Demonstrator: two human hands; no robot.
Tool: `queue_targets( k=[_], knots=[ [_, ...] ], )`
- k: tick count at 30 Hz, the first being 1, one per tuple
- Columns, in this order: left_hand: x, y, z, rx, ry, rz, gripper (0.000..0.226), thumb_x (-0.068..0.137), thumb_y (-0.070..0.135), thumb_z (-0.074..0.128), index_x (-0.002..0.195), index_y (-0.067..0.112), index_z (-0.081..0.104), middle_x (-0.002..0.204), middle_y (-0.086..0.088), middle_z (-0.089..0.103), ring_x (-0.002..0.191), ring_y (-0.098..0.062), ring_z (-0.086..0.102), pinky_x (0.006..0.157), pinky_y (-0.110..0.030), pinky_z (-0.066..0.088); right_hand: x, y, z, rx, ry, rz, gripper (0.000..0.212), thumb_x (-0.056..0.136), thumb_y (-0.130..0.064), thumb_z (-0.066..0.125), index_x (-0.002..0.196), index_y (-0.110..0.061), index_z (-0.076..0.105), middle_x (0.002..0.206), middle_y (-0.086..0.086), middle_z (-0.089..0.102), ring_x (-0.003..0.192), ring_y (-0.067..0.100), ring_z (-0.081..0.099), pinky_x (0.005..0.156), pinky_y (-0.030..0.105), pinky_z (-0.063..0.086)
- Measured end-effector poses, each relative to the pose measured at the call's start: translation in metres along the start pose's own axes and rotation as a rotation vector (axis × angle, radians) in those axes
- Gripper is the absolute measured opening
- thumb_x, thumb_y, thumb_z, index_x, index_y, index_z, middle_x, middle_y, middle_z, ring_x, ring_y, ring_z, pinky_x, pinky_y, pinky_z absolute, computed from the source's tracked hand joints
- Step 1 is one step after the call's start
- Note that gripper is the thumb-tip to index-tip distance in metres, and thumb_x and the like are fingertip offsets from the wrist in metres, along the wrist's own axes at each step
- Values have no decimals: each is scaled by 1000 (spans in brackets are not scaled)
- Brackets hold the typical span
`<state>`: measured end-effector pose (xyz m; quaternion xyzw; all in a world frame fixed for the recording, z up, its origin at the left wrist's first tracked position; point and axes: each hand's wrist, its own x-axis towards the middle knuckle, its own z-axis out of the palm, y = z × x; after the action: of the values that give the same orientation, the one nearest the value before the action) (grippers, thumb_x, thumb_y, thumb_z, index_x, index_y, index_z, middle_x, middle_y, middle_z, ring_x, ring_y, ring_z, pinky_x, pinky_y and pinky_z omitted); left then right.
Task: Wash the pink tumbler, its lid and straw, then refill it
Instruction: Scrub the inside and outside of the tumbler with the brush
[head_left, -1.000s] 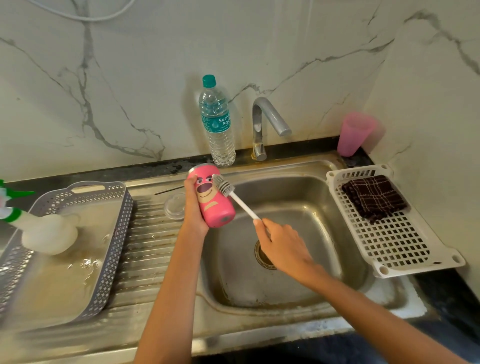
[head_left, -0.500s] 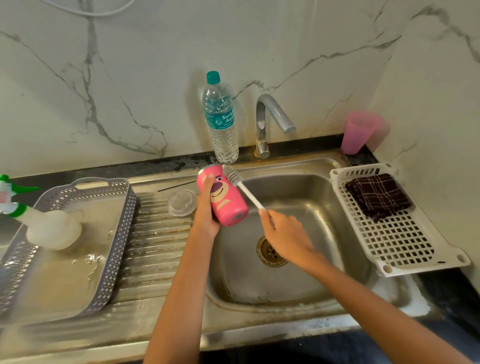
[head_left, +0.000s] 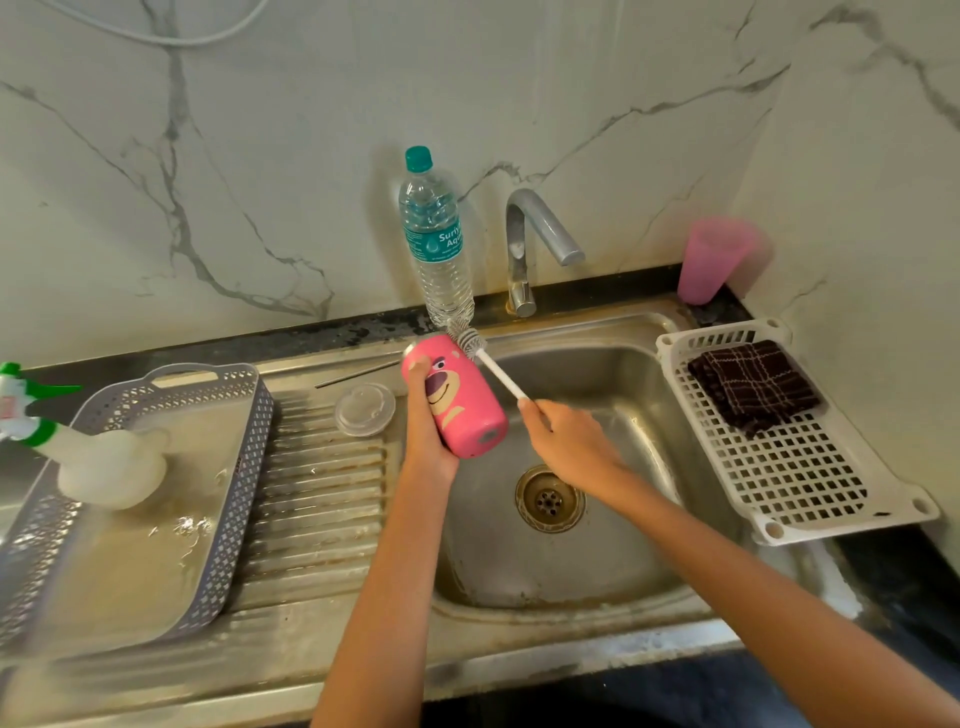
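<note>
Over the back left corner of the stainless steel sink basin (head_left: 613, 561), the left hand (head_left: 423, 421) gripping a pink bear-printed tumbler (head_left: 457, 400) and the right hand (head_left: 566, 441) holding a white bottle brush (head_left: 498, 374) fill the air. Below them the basin lies open to its drain (head_left: 549, 499). Behind stand a clear plastic water bottle with teal cap (head_left: 436, 244) and a curved chrome tap (head_left: 524, 244). A white perforated plastic tray (head_left: 810, 493) lines the right rim. Left, a clear round lid (head_left: 363, 410) and thin metal straw (head_left: 358, 374) lie on the ribbed draining surface (head_left: 317, 509), beside a grey lattice-walled tray (head_left: 247, 467).

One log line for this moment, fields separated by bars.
left hand: holds pink tumbler tilted over sink | right hand: holds bottle brush, bristles beside tumbler top | lid: on drainboard
</note>
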<state>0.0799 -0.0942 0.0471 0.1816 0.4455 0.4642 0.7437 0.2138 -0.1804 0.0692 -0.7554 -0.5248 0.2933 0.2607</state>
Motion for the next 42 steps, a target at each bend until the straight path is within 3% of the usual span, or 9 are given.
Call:
queue_targets(
  k=[8,12,15,18,24,30,34,38,42],
  knots=[
    [8,16,-9,-87,21,100,50,88,53,61,122,16,60,93,-5,73,79,-18,72,62,-32,59,-34,8,2,-39,-1,-35,48,100,-52,28,70,-19,44,63,4,55,72,32,57,67,42,47],
    [-3,2,-1,-59,-94,53,40,94,50,52,112,15,62,90,-7,75,79,-19,72,65,-31,60,-7,-13,-4,-14,41,-50,43,103,-46,28,73,-20,45,70,7,55,80,34,56,66,37,39],
    [4,10,-1,-108,-12,112,51,90,53,57,123,15,60,98,-8,72,83,-20,71,64,-32,58,-8,-8,3,-19,3,-72,44,102,-46,30,69,-21,43,66,2,50,78,35,57,67,39,41],
    [18,24,-11,-191,29,161,47,89,55,57,117,18,62,96,-6,70,84,-20,70,67,-33,58,-31,7,11,-44,-32,-41,46,101,-48,30,63,-23,38,64,4,54,76,35,59,70,43,48],
    [8,3,-11,-62,-73,9,53,86,56,60,120,15,61,100,-10,73,89,-25,71,70,-36,60,-9,-4,0,-69,24,11,47,102,-49,26,74,-19,49,73,7,60,78,31,58,71,42,49],
    [19,19,-11,-164,-39,126,49,89,56,55,118,16,60,87,-5,73,76,-18,72,62,-31,58,-25,3,3,-113,8,-45,46,102,-49,27,69,-21,43,64,3,55,73,32,58,68,43,49],
    [21,19,-19,-91,-51,64,50,87,56,59,120,17,59,92,-6,71,81,-20,70,66,-33,59,-33,12,5,-115,3,-9,45,101,-51,26,72,-22,44,66,2,56,75,33,59,71,44,50],
    [22,18,-21,-8,-54,27,71,79,63,66,129,15,55,112,-11,69,100,-26,69,83,-43,59,-25,2,7,-125,22,-21,46,101,-51,24,71,-21,42,73,8,62,78,34,58,75,45,50],
    [24,25,-21,63,-102,3,70,78,56,72,133,16,51,113,-12,70,97,-27,70,76,-40,58,-9,-14,5,-71,43,-33,45,101,-49,26,68,-22,40,76,10,61,80,34,57,71,42,47]
  ],
)
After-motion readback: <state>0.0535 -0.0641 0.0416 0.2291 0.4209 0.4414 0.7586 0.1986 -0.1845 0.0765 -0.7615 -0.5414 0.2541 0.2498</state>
